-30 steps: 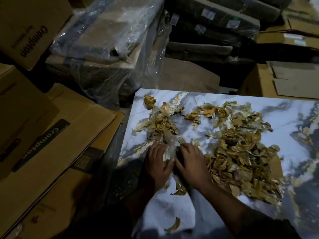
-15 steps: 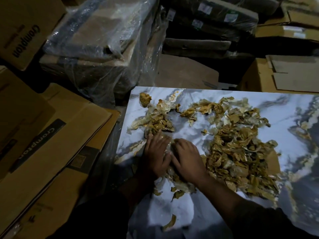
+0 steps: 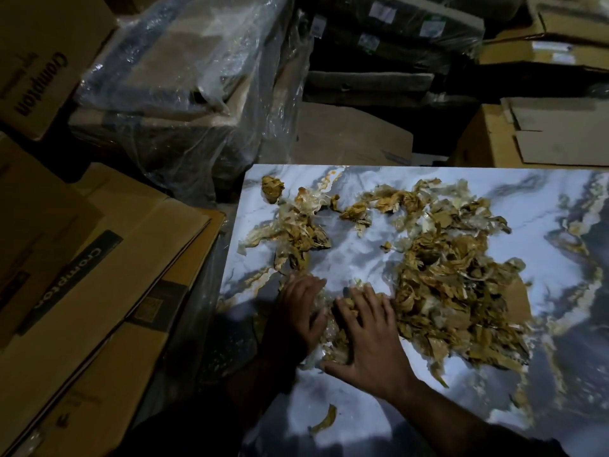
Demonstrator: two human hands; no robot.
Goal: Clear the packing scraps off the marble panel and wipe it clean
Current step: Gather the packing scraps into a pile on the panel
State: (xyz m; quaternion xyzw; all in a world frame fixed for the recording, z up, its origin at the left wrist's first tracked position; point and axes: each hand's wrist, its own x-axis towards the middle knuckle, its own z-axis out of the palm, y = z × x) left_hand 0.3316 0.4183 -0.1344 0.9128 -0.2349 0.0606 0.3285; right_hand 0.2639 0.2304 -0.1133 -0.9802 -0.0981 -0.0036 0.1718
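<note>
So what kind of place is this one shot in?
Most likely a warehouse or stockroom: printed cardboard cartons lie flattened on the left, a plastic-wrapped stack and dark labelled packages crowd behind the marble panel.

Both hands drawn nearer along the marble panel, dragging scraps back.

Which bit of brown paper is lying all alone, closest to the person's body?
The small curled scrap near the panel's bottom edge. It lies by itself on bare marble, below both hands, while the other scraps are bunched in piles farther up.
</note>
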